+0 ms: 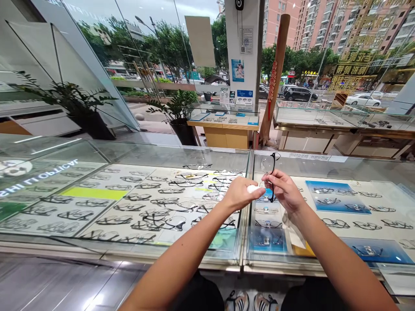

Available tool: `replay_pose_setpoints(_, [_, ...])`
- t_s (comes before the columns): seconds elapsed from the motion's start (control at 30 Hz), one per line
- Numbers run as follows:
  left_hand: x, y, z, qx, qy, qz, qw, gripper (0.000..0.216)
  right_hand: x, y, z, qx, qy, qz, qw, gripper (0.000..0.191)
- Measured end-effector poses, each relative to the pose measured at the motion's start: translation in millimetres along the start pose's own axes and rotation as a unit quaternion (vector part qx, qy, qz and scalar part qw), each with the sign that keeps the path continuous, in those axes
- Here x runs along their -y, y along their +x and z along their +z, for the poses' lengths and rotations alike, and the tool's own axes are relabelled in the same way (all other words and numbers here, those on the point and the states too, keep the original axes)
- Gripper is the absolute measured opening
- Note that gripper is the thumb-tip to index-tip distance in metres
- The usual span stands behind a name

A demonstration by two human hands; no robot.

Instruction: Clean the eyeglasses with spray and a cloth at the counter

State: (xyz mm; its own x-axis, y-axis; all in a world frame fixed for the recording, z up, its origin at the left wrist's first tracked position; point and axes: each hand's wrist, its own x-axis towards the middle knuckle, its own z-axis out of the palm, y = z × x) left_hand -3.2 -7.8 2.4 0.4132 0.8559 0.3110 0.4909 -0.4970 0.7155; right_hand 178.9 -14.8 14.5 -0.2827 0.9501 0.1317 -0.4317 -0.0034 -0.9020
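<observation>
My right hand (285,190) pinches a pair of black-framed glasses (269,167), held upright with one lens above my fingers. My left hand (241,193) is closed round a small white object (253,188), perhaps a wipe or cloth, pressed against the lower part of the glasses. Both hands meet above the seam between two glass display counters (249,164). A pale cloth (292,231) lies on the counter glass under my right wrist.
The glass counters hold several rows of spectacle frames (155,207) and blue display cards (337,196). Beyond stand more showcases (227,121), potted plants (178,108), a white pillar (243,47) and shop windows facing a street. My shoes (249,301) show below.
</observation>
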Motion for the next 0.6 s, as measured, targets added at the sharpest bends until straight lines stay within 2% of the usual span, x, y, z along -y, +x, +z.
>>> replay_pose_setpoints(0.13, [1.4,-1.3,-0.3,-0.013,0.043,0.010,0.999,0.061,-1.2,-0.6,0.4,0.015,0.014,0.014,1.000,0.036])
replay_pose_setpoints(0.3, [2.3,-3.0,-2.7,-0.083,-0.017,0.054,0.995,0.061,-4.2,2.5,-4.6,0.014,0.043,0.038,0.998,0.035])
replay_pose_setpoints(0.4, [-3.8,-5.8,-12.6,-0.182,-0.041,0.076,0.980,0.050,-2.7,6.6,-11.0,0.007,0.058,0.030,0.998,0.034])
replay_pose_setpoints(0.47, [-8.3,-10.2,-25.9,-0.263,-0.044,0.112,0.957,0.037,-0.6,9.0,-15.0,0.006,0.071,0.024,0.997,0.034])
replay_pose_setpoints(0.6, [1.8,-26.4,-72.0,-0.407,-0.023,0.181,0.895,0.023,3.2,12.0,-20.5,-0.006,0.081,0.023,0.996,0.033])
